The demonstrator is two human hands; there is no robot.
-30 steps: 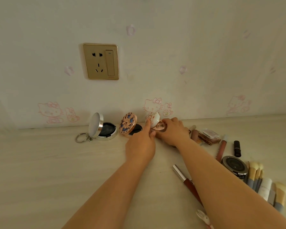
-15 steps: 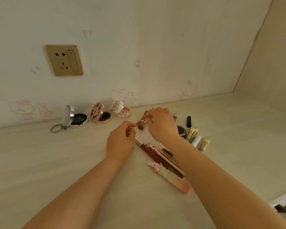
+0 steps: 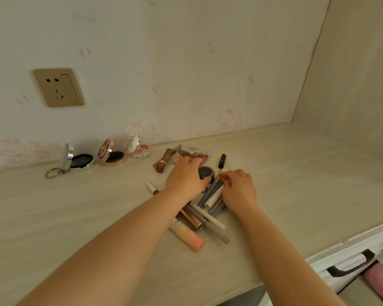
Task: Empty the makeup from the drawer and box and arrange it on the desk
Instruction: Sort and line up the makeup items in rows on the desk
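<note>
Sorting makeup on desk (image 3: 296,173) | left hand (image 3: 185,180) grips round compact (image 3: 206,172), I judge to reposition it; right hand (image 3: 239,191) pinches brushes (image 3: 212,193), gathering them; three open compacts (image 3: 111,154) lined along wall

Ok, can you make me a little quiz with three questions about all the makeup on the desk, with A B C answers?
1. Where do the open compacts stand?
A. In a row by the wall
B. In the drawer
C. Under the hands

2. How many compacts stand open?
A. One
B. Three
C. Five

3. What is the right hand doing?
A. Resting flat on bare desk
B. Gripping the brushes
C. Pointing at the socket

Answers:
1 A: the silver compact, the flowered compact and the small white compact line up along the wall.
2 B: those three all have lids raised.
3 B: its fingers curl round the brushes, beside the left hand, which grips the round dark compact.
</note>
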